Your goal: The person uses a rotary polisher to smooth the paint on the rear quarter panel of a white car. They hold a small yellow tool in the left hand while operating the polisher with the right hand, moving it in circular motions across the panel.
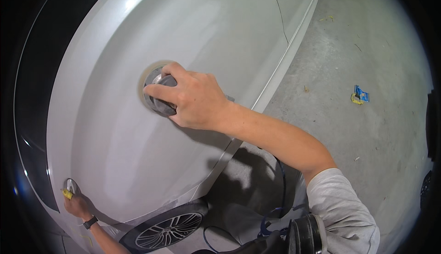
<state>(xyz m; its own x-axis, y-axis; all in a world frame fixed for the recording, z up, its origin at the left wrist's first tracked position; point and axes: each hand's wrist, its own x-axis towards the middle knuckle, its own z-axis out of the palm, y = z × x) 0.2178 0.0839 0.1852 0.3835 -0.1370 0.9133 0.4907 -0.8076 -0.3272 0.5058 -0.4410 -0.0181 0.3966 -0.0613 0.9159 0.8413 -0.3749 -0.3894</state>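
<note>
My right hand (188,95) grips a round, dark grey power sander (156,100) whose pale round pad rests against the white car door (229,38). My thumb and fingers wrap over the tool's top and sides, hiding part of it. At the lower left, my left hand (78,205), with a dark band on the wrist, is closed at the silver door handle (71,183). A small piece of yellow tape (67,192) shows at its fingers; whether they hold the tape or only the handle is hard to tell.
A dark window strip (34,93) borders the door on the left. A spoked wheel (167,228) is below. Blue and dark hoses (280,185) run by my body. On the grey concrete floor (372,47) to the right lie blue and yellow scraps (360,94).
</note>
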